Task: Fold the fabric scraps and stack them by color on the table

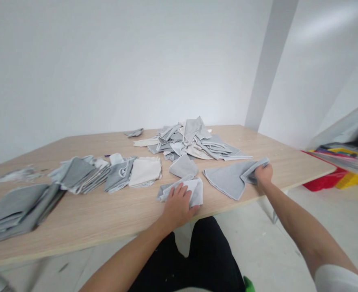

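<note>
My left hand [178, 205] lies with spread fingers on a light grey piece of cloth [195, 187] near the table's front edge. Off to the right, my right hand [263, 173] is closed on the end of another grey cloth [226, 177], whose wide part rests on the tabletop. Just behind my left hand sits a smaller folded grey cloth [183, 166]. Further back rises a loose heap of grey and cream cloths [194, 140].
Along the left of the wooden table [106, 217] are a cream cloth stack [145, 171], grey folded cloths [84, 174], a larger grey pile [17, 209] and white scraps [17, 175]. A wall stands behind. Red [326, 178] and yellow bins [354, 179] are at right.
</note>
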`<act>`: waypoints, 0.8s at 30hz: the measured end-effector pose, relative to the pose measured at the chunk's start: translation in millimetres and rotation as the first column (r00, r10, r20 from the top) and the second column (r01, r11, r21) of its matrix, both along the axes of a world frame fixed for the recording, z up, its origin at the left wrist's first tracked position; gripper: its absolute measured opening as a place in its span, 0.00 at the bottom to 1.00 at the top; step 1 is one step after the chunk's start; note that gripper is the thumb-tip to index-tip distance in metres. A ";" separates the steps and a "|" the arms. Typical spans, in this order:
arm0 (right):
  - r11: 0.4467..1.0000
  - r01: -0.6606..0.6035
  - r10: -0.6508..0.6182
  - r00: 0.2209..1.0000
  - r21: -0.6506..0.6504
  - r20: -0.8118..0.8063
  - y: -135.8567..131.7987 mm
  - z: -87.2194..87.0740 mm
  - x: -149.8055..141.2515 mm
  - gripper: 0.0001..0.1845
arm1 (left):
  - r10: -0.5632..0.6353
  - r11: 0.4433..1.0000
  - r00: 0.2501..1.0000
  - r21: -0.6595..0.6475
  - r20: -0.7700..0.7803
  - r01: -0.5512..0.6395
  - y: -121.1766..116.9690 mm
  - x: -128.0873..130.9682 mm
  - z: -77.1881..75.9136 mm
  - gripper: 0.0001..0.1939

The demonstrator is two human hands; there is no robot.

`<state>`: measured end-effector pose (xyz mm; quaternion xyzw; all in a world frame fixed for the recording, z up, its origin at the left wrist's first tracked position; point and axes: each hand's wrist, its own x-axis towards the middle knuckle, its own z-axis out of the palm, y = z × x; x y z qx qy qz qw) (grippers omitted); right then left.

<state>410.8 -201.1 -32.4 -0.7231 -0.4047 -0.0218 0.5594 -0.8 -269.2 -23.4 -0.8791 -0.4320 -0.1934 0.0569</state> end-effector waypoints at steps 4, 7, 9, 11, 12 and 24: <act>0.995 0.097 -0.099 0.993 -0.025 -0.072 1.2 -27.5 3.3 0.15 | -0.225 0.974 0.974 -0.030 -0.024 0.224 -13.1 12.0 0.7 0.27; 0.995 0.100 -0.102 0.990 -0.020 -0.099 3.3 -34.6 6.4 0.14 | -0.140 0.989 0.982 0.062 0.130 0.133 -15.2 6.7 4.3 0.24; 0.995 0.096 -0.097 0.988 -0.007 -0.119 4.8 -35.2 8.6 0.14 | -0.008 0.997 0.974 0.081 0.229 -0.011 -9.3 -2.1 6.9 0.21; 0.996 0.094 -0.092 0.986 0.005 -0.141 6.9 -35.1 10.6 0.14 | 0.088 0.992 0.964 0.066 0.252 -0.108 -0.3 -10.3 8.3 0.20; 0.996 0.094 -0.091 0.984 0.008 -0.152 8.5 -35.2 11.5 0.15 | 0.116 0.989 0.963 0.059 0.243 -0.134 4.0 -12.7 8.3 0.20; 0.998 -0.021 0.013 0.988 -0.054 -0.157 45.6 -41.1 17.1 0.15 | -0.183 0.980 0.961 -0.044 0.210 0.196 -9.3 23.3 -8.8 0.21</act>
